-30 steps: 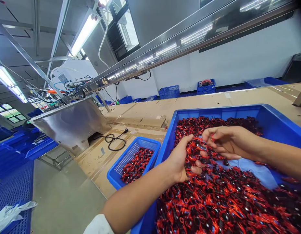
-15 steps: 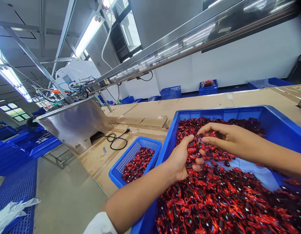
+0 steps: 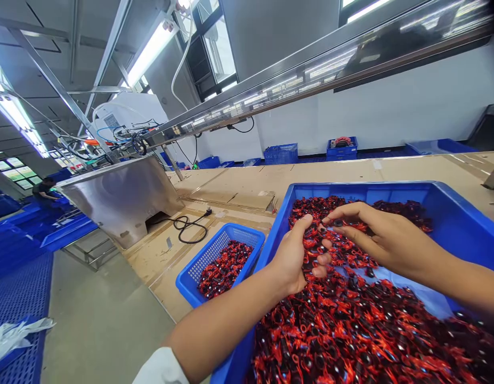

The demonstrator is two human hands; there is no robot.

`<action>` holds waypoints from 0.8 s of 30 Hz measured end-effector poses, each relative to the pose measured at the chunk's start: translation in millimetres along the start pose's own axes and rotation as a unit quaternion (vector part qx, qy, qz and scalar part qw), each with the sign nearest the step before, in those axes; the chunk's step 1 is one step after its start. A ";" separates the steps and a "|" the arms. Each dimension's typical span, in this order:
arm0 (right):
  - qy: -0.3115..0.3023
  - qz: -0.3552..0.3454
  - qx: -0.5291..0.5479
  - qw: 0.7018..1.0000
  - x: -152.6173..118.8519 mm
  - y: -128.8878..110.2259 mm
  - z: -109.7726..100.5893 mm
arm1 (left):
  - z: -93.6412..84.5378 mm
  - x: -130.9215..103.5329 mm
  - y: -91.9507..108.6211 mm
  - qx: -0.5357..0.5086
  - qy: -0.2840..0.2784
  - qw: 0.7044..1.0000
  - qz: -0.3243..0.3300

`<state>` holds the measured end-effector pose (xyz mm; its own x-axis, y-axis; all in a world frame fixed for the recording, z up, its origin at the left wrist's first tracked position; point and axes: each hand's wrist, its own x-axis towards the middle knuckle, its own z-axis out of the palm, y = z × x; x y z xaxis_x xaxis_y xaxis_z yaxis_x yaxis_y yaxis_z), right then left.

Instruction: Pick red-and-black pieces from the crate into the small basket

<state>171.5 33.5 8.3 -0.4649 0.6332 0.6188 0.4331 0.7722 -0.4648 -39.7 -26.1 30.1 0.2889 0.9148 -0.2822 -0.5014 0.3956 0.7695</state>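
Note:
A large blue tub point(image 3: 390, 186) holds a heap of small glossy red-and-black pieces point(image 3: 342, 325), some with ring-like ends and thin red strands. Over it, my left hand point(image 3: 298, 256) is cupped, palm turned toward the right, with a clump of these pieces point(image 3: 312, 242) in its curled fingers. My right hand point(image 3: 374, 229) comes in from the right side. Its thumb and forefinger are close about a small dark piece point(image 3: 338, 222) just beside the left hand's clump. The exact contact at those fingertips is hard to see.
Left of the tub stands a smaller blue perforated basket point(image 3: 191, 280) of similar pieces. A black cable point(image 3: 191, 229) lies on the cardboard-covered table point(image 3: 247, 184) near a metal machine point(image 3: 122, 200). A steel rail point(image 3: 270, 96) crosses above. A person point(image 3: 45, 192) works far left.
The view has shifted slightly. My right hand's thumb and forefinger sit a little farther apart from the left hand's clump. My left hand keeps its cupped hold.

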 end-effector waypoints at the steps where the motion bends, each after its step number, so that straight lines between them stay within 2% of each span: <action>1: -0.007 0.002 0.000 1.000 0.9 -0.8 -0.9 | -0.1 -0.4 -0.1 0.001 -0.002 1.000 0.002; 9: -0.007 0.023 -0.014 1.000 -0.5 14.7 9.3 | -5.3 5.3 -1.6 -0.001 0.000 1.000 0.003; 12: -0.019 0.047 -0.026 0.998 8.5 -1.8 -8.9 | -2.7 6.5 0.2 -0.007 0.022 1.000 -0.017; 15: -0.044 0.094 -0.081 0.991 13.2 -34.2 -54.3 | 5.3 2.7 1.5 0.000 0.049 0.998 -0.027; 16: -0.064 0.119 -0.108 0.985 11.3 -43.6 -73.7 | 8.0 1.2 2.5 0.004 0.056 0.998 -0.021; 17: -0.108 0.157 -0.137 0.972 6.5 -50.5 -94.8 | 10.4 0.1 4.0 0.013 0.065 0.998 -0.020; 19: -0.201 0.257 -0.197 0.924 -13.9 -56.4 -141.1 | 14.0 -0.8 8.1 0.023 0.076 0.997 -0.023; 20: -0.242 0.320 -0.223 0.888 -29.7 -56.4 -165.7 | 15.4 -1.0 10.1 0.032 0.073 0.996 -0.027; 22: -0.250 0.433 -0.260 0.826 -68.4 -54.1 -215.0 | 17.8 -2.5 12.8 0.049 0.057 0.996 -0.044; 24: -0.214 0.517 -0.319 0.765 -105.7 -52.8 -260.7 | 20.1 -6.3 12.9 0.064 0.037 0.996 -0.057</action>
<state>399.1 -87.7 132.4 0.2299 0.9528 -0.1983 0.9653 -0.2491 -0.0778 -31.6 -28.4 53.3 0.2757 0.8696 -0.4097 -0.3583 0.4885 0.7956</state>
